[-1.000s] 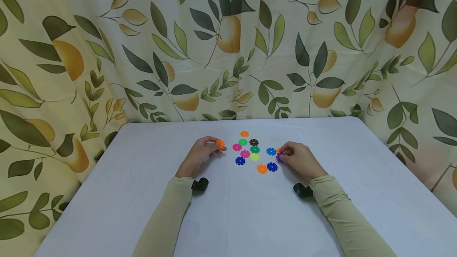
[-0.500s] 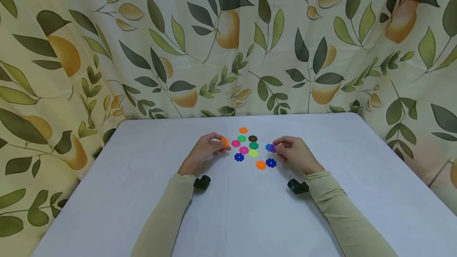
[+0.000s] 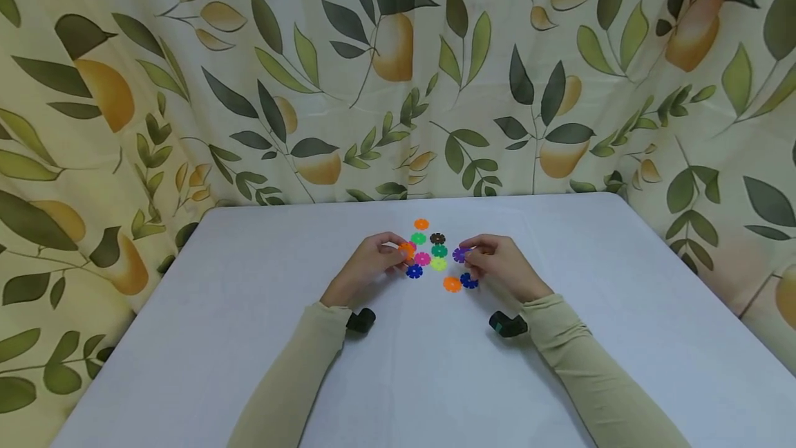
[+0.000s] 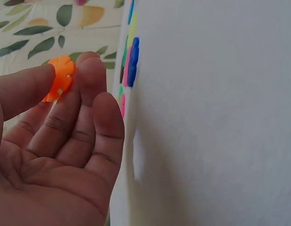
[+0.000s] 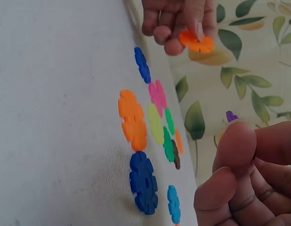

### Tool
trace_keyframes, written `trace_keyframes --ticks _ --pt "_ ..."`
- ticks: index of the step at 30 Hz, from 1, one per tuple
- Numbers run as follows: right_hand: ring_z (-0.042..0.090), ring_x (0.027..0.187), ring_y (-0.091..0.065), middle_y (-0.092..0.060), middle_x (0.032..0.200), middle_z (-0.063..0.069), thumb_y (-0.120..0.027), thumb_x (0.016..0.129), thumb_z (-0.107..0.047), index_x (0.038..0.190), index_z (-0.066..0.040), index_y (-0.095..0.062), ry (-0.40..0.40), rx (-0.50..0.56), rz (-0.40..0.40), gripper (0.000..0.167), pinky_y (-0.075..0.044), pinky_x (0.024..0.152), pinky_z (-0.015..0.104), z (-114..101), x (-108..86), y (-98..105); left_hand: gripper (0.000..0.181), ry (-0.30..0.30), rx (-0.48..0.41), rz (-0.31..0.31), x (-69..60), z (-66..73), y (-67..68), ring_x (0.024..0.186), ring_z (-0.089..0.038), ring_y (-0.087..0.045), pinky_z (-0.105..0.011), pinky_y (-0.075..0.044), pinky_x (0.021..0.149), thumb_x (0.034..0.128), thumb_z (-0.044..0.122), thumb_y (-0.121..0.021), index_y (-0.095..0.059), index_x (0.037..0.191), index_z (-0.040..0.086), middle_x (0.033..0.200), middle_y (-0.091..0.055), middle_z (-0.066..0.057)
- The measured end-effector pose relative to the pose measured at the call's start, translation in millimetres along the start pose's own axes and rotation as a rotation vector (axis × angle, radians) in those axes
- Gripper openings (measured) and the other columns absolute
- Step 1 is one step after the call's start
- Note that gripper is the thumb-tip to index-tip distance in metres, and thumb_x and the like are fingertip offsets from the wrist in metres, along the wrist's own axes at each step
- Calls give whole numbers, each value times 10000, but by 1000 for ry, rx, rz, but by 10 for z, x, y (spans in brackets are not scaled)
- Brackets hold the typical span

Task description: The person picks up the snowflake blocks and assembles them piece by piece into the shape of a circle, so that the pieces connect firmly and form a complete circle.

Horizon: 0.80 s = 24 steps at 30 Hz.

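Note:
My left hand [image 3: 370,265] pinches an orange notched plastic disc [image 4: 64,75] between thumb and fingers, above the left side of a group of similar discs. In my right hand [image 3: 506,265] is a purple disc [image 3: 460,255], pinched at the fingertips; the right wrist view shows only its edge. Between the hands lie a pink disc [image 3: 422,259], a dark green disc [image 3: 439,251], a brown disc [image 3: 438,238] and a yellow-green disc [image 3: 438,264]. Closer to me, an orange disc [image 3: 452,285] touches a dark blue disc [image 5: 144,183]. A light blue disc [image 5: 173,205] lies near the right hand.
The discs lie on a white-covered table [image 3: 398,365]. Behind it hangs a leaf-patterned curtain [image 3: 348,88]. A black device [image 3: 361,321] sits at the left wrist and another black device [image 3: 508,324] at the right. One more orange disc [image 3: 421,225] lies farthest back.
Both hands have moved inward, closer to each other: the left hand rightward with the orange disc, the right hand leftward with the purple disc, lifted off its spot. The head view has shifted slightly.

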State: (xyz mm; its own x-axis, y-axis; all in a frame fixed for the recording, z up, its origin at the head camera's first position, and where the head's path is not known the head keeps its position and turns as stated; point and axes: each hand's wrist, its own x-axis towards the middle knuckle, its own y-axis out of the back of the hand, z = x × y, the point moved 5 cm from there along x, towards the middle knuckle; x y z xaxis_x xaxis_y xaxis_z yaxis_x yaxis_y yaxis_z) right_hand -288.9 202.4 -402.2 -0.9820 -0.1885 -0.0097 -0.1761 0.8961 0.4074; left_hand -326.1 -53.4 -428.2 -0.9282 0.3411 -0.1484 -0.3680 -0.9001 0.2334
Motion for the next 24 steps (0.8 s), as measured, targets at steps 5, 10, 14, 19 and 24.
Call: trace_keyframes --ticks 5,10,14,19,24 --pt "226 745 -637 -694 967 221 -612 1063 -72 1314 106 -651 22 9 -3 311 -590 729 308 -29 3 -50 202 -33 11 -38 -4 14 -96 889 -230 -733 -300 -553 837 1074 112 -668 -670 1267 50 965 -775 -94" --pt "212 731 -641 -705 953 204 -615 1051 -61 1293 113 -658 24 22 -11 301 -583 736 298 -35 -1 -95 230 -62 39 -61 -17 44 -173 898 -221 -752 -325 -575 913 1054 99 -701 -671 1278 57 989 -785 -76" --pt "218 739 -651 -710 968 221 -613 1053 -70 1300 104 -662 21 22 -13 307 -577 747 285 -86 -25 -121 218 -89 88 -75 -35 104 -229 910 -212 -759 -365 -556 981 1039 99 -727 -670 1245 54 999 -790 -73" --pt "220 745 -646 -707 934 153 -619 1046 -64 1288 106 -668 44 49 -25 299 -576 725 282 -148 -45 -157 176 -87 118 -64 -40 130 -265 902 -198 -752 -389 -537 1001 1033 102 -736 -682 1199 77 987 -792 -65" --pt "211 736 -635 -693 886 97 -637 1036 -60 1258 103 -684 69 70 -46 279 -570 702 283 -182 -52 -206 136 -112 106 -88 -63 162 -306 900 -228 -757 -371 -558 986 1040 94 -723 -700 1173 78 1010 -793 -88"
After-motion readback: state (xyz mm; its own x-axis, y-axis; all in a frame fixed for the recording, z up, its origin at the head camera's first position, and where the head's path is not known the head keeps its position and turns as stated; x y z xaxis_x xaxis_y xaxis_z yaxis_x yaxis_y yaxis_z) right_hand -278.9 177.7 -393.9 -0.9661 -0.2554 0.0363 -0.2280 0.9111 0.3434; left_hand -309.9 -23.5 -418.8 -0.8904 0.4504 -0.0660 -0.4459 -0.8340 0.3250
